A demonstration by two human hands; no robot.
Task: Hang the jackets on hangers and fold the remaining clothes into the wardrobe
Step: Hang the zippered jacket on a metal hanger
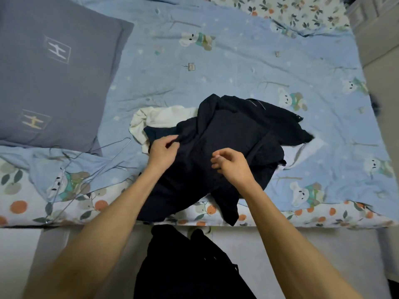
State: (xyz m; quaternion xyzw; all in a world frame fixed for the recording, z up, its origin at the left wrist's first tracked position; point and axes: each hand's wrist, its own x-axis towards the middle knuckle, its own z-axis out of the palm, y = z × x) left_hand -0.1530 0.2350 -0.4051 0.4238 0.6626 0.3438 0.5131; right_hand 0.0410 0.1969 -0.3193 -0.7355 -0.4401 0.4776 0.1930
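Bed (237, 67) | L hand (163, 151) pinches dark jacket (226, 134) | R hand (231, 162) loosely curled, holds nothing

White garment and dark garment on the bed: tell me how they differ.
The dark garment lies on top, spread toward the bed's edge; the white garment is mostly buried beneath it. The left hand pinches the dark garment; nothing touches the white garment. Both lie crumpled and unfolded on the blue quilt.
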